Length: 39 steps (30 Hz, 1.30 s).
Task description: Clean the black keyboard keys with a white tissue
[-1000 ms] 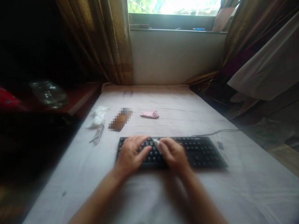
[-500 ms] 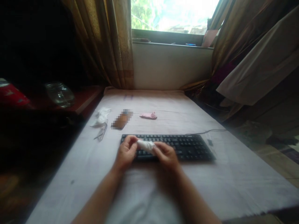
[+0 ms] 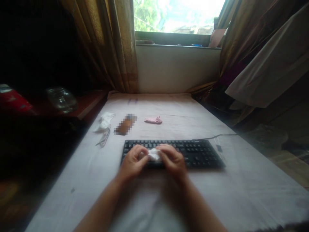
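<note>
A small crumpled white tissue point(image 3: 154, 154) is pinched between my two hands, above the near middle of a black keyboard point(image 3: 198, 154). From the left, my left hand point(image 3: 135, 159) grips one side with thumb and fingertips. My right hand point(image 3: 172, 158) has closed on the opposite side in the same way. The hands are close together, and they hide part of the keys beneath. The keyboard lies flat, its cable point(image 3: 214, 136) running off to the right.
Behind the keyboard lie a folded pink cloth point(image 3: 153, 120), a blurred-out brown flat thing point(image 3: 125, 125), a white crumpled bundle point(image 3: 105, 120) and a pair of glasses point(image 3: 104, 138). A clear jar point(image 3: 62, 99) stands on a side surface at left. Curtains point(image 3: 120, 48) frame the window.
My hands have drawn closer together, and the stretched white tissue is now bunched up between them. The view has shifted slightly; the things on the table stay put.
</note>
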Motion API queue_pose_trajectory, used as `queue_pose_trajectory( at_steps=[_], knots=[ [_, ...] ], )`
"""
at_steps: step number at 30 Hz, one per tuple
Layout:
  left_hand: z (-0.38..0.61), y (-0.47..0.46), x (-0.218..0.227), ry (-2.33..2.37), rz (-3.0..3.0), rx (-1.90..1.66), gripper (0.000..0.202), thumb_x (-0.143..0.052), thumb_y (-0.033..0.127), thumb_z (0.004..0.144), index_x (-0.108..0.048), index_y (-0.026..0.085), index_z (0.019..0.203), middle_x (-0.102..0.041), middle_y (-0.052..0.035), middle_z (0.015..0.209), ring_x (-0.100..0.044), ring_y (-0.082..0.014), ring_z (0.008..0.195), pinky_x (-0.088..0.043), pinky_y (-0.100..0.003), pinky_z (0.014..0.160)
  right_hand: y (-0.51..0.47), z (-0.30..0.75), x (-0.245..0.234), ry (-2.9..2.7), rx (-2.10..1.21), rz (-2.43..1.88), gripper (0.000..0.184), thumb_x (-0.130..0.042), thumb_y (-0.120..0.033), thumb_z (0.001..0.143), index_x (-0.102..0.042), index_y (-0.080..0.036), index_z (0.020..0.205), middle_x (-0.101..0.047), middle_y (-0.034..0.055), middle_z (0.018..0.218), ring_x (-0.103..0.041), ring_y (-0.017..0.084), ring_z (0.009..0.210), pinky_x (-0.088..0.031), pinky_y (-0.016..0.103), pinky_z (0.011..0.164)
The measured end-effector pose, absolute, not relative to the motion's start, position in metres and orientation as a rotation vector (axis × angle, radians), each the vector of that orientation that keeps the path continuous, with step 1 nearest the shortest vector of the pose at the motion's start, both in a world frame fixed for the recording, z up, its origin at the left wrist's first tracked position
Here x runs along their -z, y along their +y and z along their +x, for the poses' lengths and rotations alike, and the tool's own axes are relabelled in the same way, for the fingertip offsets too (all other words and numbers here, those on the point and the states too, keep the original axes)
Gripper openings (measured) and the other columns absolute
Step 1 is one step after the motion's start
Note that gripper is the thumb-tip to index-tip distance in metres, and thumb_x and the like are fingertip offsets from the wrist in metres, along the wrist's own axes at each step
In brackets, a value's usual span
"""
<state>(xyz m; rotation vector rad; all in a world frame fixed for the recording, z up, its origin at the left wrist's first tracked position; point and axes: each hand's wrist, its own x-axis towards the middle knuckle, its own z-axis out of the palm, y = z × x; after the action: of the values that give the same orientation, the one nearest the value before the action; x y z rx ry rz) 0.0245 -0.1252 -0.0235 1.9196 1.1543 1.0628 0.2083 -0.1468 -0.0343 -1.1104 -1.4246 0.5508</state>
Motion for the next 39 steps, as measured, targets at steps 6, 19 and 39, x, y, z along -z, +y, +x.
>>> queue_pose_trajectory(
  at_steps=[6, 19, 39],
  knots=[
    [0.024, -0.126, 0.027, 1.053, 2.095, -1.097, 0.01, -0.052, 0.021, 0.089, -0.061, 0.022, 0.086, -0.062, -0.0045, 0.096, -0.061, -0.0166, 0.092, -0.048, -0.03, 0.086, -0.142, 0.216, 0.023, -1.2, -0.571, -1.257, 0.026, -0.061, -0.043, 0.086, -0.068, -0.019, 0.082, -0.07, 0.0025, 0.071, -0.064, 0.017, 0.063, -0.052, 0.025, 0.056],
    [0.028, -0.133, 0.031, 1.16, 2.211, -1.166, 0.057, -0.066, 0.044, 0.083, -0.048, 0.022, 0.132, -0.055, -0.0149, 0.137, -0.052, -0.0291, 0.127, -0.047, -0.045, 0.101, -0.119, 0.221, 0.003, -1.364, -0.451, -1.303, 0.02, -0.062, -0.039, 0.083, -0.07, -0.02, 0.081, -0.069, 0.0013, 0.063, -0.061, 0.015, 0.054, -0.049, 0.025, 0.053],
    [0.015, -0.116, 0.033, 1.495, 1.213, -1.205, 0.046, -0.063, 0.061, 0.079, -0.067, 0.018, 0.095, -0.061, 0.0026, 0.064, -0.054, -0.0127, 0.054, -0.047, -0.022, 0.052, -0.119, 0.242, 0.022, -1.673, -0.346, -1.431, 0.023, -0.056, -0.036, 0.09, -0.074, -0.022, 0.087, -0.077, 0.0045, 0.079, -0.071, 0.019, 0.069, -0.055, 0.027, 0.066]
  ],
)
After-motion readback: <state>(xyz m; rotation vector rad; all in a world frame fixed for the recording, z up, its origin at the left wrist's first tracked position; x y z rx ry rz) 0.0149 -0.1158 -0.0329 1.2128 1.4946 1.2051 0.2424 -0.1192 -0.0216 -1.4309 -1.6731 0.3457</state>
